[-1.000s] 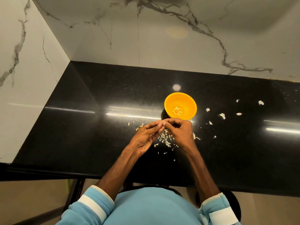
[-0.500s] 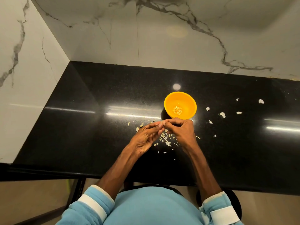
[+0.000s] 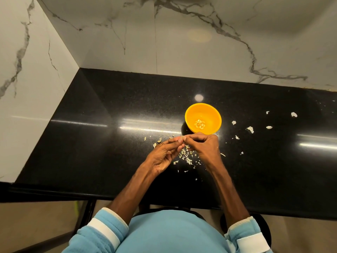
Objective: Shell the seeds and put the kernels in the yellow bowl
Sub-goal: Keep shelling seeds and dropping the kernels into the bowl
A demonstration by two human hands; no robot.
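A yellow bowl (image 3: 209, 111) stands on the black counter (image 3: 109, 152), with several pale kernels (image 3: 200, 124) at its bottom. Just in front of the bowl my left hand (image 3: 164, 156) and my right hand (image 3: 205, 148) meet fingertip to fingertip. Both pinch a small seed (image 3: 179, 138) between thumb and fingers; the seed is mostly hidden by the fingertips. Under and between my hands lies a pile of shell bits (image 3: 187, 157).
A few whole seeds (image 3: 158, 140) lie left of my hands. White husk scraps (image 3: 250, 129) are scattered to the right of the bowl. Marble walls close off the counter at the back and left. The counter's front edge runs below my forearms.
Both hands have stayed in the same spot by the bowl, fingertips working slightly at the seed. Nothing else has moved.
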